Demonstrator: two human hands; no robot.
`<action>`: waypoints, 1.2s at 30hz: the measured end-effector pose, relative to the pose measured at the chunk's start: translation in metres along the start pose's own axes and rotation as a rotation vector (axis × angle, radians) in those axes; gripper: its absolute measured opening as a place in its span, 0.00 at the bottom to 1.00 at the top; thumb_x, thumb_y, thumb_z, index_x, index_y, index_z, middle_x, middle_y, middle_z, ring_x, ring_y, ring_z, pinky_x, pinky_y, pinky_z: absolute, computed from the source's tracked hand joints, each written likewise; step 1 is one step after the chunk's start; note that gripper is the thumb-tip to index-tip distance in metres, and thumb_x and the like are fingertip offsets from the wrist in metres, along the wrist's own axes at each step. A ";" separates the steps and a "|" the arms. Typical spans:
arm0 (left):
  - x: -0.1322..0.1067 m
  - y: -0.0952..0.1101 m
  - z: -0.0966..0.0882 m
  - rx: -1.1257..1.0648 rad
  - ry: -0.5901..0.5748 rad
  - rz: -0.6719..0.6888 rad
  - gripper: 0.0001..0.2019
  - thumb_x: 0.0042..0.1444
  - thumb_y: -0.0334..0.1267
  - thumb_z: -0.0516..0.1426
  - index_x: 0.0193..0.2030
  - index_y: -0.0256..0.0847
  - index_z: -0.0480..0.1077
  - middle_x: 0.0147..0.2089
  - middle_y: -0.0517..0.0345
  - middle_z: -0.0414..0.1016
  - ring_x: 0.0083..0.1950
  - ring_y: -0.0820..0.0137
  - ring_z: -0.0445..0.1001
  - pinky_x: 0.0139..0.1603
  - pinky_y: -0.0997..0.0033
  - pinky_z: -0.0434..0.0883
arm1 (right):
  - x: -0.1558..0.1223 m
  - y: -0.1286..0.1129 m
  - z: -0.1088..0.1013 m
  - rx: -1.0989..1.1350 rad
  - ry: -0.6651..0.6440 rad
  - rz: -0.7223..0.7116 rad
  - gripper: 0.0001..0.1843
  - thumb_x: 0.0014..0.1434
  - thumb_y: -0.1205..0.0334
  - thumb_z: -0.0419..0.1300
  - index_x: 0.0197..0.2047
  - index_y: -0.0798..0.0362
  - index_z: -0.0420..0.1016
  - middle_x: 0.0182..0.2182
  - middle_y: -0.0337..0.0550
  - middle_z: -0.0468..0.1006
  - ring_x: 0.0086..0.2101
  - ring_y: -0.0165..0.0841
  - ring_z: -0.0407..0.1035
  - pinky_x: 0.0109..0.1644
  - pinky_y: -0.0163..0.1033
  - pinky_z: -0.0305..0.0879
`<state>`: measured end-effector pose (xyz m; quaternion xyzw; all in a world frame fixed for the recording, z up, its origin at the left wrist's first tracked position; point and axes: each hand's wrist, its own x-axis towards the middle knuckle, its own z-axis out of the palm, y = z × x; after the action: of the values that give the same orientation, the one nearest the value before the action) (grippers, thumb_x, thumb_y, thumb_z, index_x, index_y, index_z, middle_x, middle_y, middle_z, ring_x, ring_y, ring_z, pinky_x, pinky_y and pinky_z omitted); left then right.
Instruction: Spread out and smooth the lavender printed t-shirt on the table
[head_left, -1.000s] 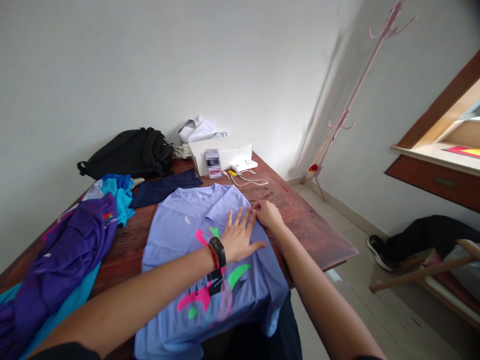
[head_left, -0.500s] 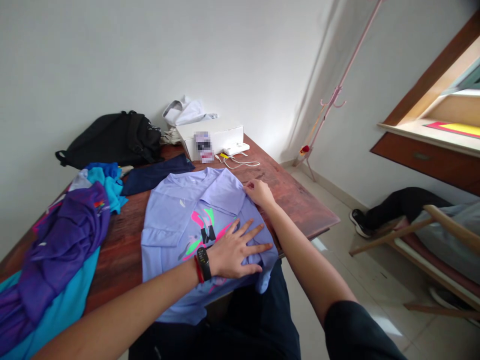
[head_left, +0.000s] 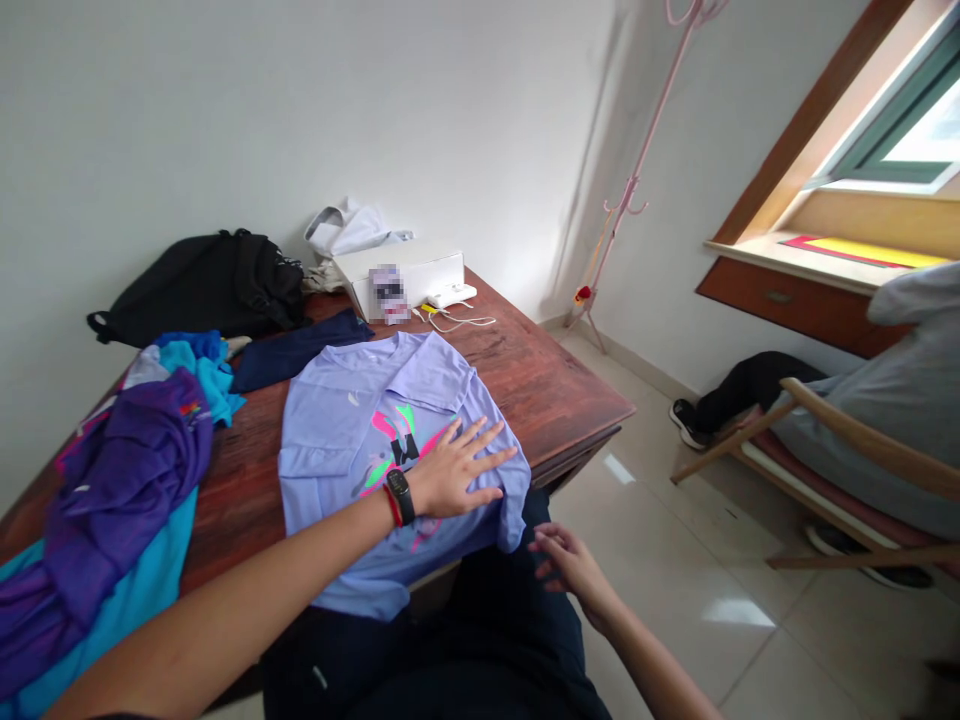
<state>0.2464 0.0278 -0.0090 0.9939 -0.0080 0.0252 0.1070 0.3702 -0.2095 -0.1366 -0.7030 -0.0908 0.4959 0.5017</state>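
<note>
A lilac T-shirt (head_left: 341,425) with a pink, green and black print lies flat on the brown wooden table (head_left: 555,385), its right side folded inward. My left hand (head_left: 457,468), with a black band on the wrist, presses flat on the shirt's lower right part, fingers spread. My right hand (head_left: 566,562) hangs below the table's edge, near the shirt's drooping hem, fingers loosely apart and holding nothing.
A purple and teal clothes pile (head_left: 112,490) fills the table's left. A black backpack (head_left: 202,285), a navy garment (head_left: 300,350), a white box (head_left: 401,275) and a cable sit at the back. A person (head_left: 862,400) sits in a wooden chair at right. A pink coat stand (head_left: 630,190) stands in the corner.
My right hand left the shirt's folded edge on the table and dropped below the table's front edge. My left hand slid toward me along the shirt. The view swung right.
</note>
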 end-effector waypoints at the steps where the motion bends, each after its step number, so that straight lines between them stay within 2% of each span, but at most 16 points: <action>1: 0.000 0.000 0.000 0.008 -0.001 0.002 0.33 0.66 0.56 0.53 0.75 0.56 0.50 0.79 0.52 0.38 0.77 0.48 0.40 0.71 0.34 0.45 | -0.001 0.009 0.004 0.092 -0.040 0.052 0.31 0.50 0.43 0.68 0.52 0.49 0.67 0.44 0.46 0.79 0.30 0.35 0.76 0.29 0.37 0.72; 4: 0.000 0.001 -0.001 0.028 0.002 0.001 0.33 0.66 0.55 0.54 0.75 0.57 0.50 0.78 0.53 0.40 0.77 0.48 0.42 0.71 0.34 0.46 | -0.004 0.018 0.019 0.279 -0.110 0.123 0.47 0.50 0.48 0.71 0.67 0.44 0.52 0.55 0.51 0.74 0.41 0.41 0.79 0.39 0.45 0.78; 7: 0.000 0.003 -0.002 0.031 -0.001 -0.010 0.33 0.66 0.55 0.54 0.74 0.57 0.51 0.78 0.52 0.40 0.77 0.48 0.42 0.71 0.35 0.46 | -0.003 0.019 0.027 0.343 -0.129 0.133 0.56 0.50 0.49 0.72 0.71 0.40 0.40 0.56 0.51 0.74 0.41 0.41 0.80 0.40 0.45 0.78; 11: 0.000 0.003 0.000 0.019 -0.003 -0.020 0.32 0.66 0.55 0.54 0.74 0.57 0.51 0.78 0.53 0.40 0.77 0.49 0.42 0.72 0.35 0.43 | 0.007 0.029 0.031 0.241 -0.085 0.050 0.61 0.46 0.48 0.74 0.73 0.38 0.40 0.57 0.50 0.74 0.38 0.37 0.79 0.36 0.41 0.76; 14: 0.000 0.002 0.002 0.008 0.002 -0.023 0.33 0.65 0.54 0.54 0.74 0.59 0.50 0.79 0.55 0.40 0.78 0.50 0.41 0.72 0.36 0.42 | 0.015 0.040 0.038 0.062 0.010 -0.076 0.65 0.41 0.48 0.76 0.73 0.37 0.41 0.59 0.52 0.70 0.37 0.39 0.78 0.32 0.42 0.75; 16: 0.000 0.002 0.003 0.003 0.004 -0.028 0.32 0.66 0.55 0.53 0.74 0.58 0.50 0.79 0.56 0.39 0.78 0.52 0.40 0.73 0.38 0.41 | 0.017 0.044 0.047 0.068 0.024 -0.083 0.66 0.40 0.48 0.76 0.73 0.39 0.40 0.58 0.53 0.71 0.37 0.40 0.78 0.32 0.43 0.76; 18: 0.000 0.003 0.003 0.000 0.005 -0.032 0.32 0.66 0.55 0.53 0.74 0.57 0.51 0.79 0.55 0.40 0.78 0.53 0.39 0.73 0.39 0.39 | 0.018 0.044 0.057 0.211 -0.026 -0.019 0.64 0.42 0.49 0.76 0.72 0.41 0.40 0.53 0.49 0.74 0.38 0.39 0.78 0.35 0.43 0.76; 22: -0.001 0.006 0.003 -0.003 0.007 -0.046 0.32 0.66 0.54 0.53 0.74 0.57 0.52 0.78 0.56 0.40 0.78 0.53 0.39 0.73 0.40 0.38 | 0.020 0.040 0.066 0.545 -0.114 0.032 0.46 0.45 0.54 0.75 0.63 0.41 0.56 0.48 0.42 0.78 0.41 0.35 0.78 0.40 0.38 0.75; 25: -0.001 0.006 0.004 -0.008 0.001 -0.058 0.32 0.65 0.55 0.54 0.74 0.57 0.52 0.79 0.57 0.40 0.78 0.53 0.39 0.73 0.41 0.38 | 0.024 0.040 0.055 0.649 -0.134 -0.024 0.30 0.50 0.54 0.72 0.54 0.43 0.65 0.46 0.41 0.80 0.41 0.34 0.78 0.39 0.36 0.73; 28: -0.001 0.005 0.005 -0.014 0.003 -0.049 0.32 0.66 0.56 0.53 0.74 0.56 0.52 0.79 0.56 0.40 0.78 0.52 0.40 0.73 0.40 0.39 | 0.031 0.046 0.041 0.680 -0.128 -0.025 0.17 0.57 0.49 0.65 0.45 0.47 0.70 0.37 0.41 0.81 0.36 0.34 0.77 0.38 0.38 0.74; 31: -0.001 0.003 0.007 -0.010 0.015 -0.039 0.32 0.66 0.56 0.53 0.74 0.56 0.51 0.78 0.56 0.40 0.78 0.53 0.40 0.73 0.39 0.39 | 0.041 0.059 0.037 0.792 -0.104 -0.014 0.12 0.57 0.54 0.66 0.42 0.47 0.71 0.29 0.35 0.77 0.28 0.29 0.73 0.34 0.34 0.72; 33: -0.001 0.001 0.008 0.003 0.012 -0.034 0.32 0.66 0.56 0.52 0.74 0.56 0.51 0.78 0.55 0.40 0.78 0.53 0.40 0.73 0.39 0.40 | 0.047 0.067 0.040 0.870 -0.094 -0.043 0.16 0.53 0.61 0.69 0.44 0.45 0.72 0.27 0.31 0.76 0.25 0.26 0.70 0.31 0.31 0.70; 36: 0.000 -0.001 0.010 0.031 0.005 -0.019 0.33 0.66 0.57 0.52 0.75 0.56 0.50 0.79 0.54 0.39 0.78 0.51 0.40 0.72 0.37 0.41 | 0.053 0.075 0.045 0.952 -0.080 -0.043 0.20 0.49 0.68 0.70 0.45 0.46 0.73 0.27 0.31 0.77 0.24 0.24 0.69 0.30 0.29 0.70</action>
<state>0.2465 0.0265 -0.0194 0.9954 0.0021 0.0269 0.0918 0.3329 -0.1849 -0.2280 -0.3734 0.1127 0.4987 0.7740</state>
